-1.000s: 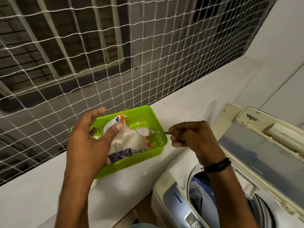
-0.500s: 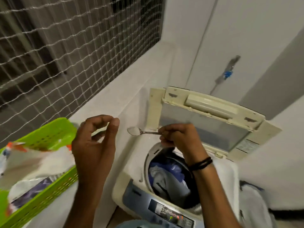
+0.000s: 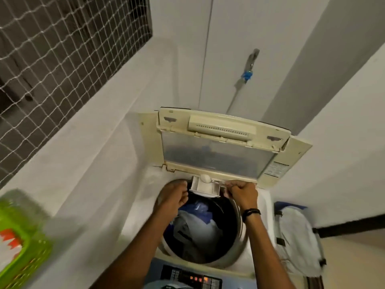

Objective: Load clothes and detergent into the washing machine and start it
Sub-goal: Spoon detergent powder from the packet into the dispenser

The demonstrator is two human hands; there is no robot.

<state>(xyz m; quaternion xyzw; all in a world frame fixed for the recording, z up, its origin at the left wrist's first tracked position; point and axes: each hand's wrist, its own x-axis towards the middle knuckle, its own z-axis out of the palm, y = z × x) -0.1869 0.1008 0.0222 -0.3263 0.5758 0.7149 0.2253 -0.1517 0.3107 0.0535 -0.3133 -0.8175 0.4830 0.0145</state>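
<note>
One top-loading washing machine (image 3: 141, 184) fills the lower middle of the frame. Its lid (image 3: 216, 157) is folded up and back, standing near upright at centre. A white net (image 3: 52, 59) covers the opening at the upper left, with a pale ledge (image 3: 83, 163) running beneath it down to the lower left corner. Inside the round tub, blue and grey clothes (image 3: 195, 230) lie piled. At the lower right a pale laundry bag (image 3: 295, 232) stands just beside the machine. A green basket (image 3: 31, 257), blurred, sits on the ledge at the lower left edge and holds an orange-and-white detergent packet (image 3: 8, 243). The control panel (image 3: 191, 278) shows lit orange marks at the bottom centre.

Both forearms reach up from the bottom edge to the rear rim of the tub. The left hand (image 3: 174, 195) has its fingers curled against the left side of the detergent drawer (image 3: 205, 188); whether it actually grips the drawer cannot be told. The right hand (image 3: 243, 192), with a black band (image 3: 251, 212) on its wrist, is closed in a fist and pinches the handle of a spoon (image 3: 210, 180). The spoon's white-heaped bowl hangs over the back of the drawer, which is pulled out over the tub. A tap (image 3: 251, 59) with a blue fitting sits on the wall at the upper right.
</note>
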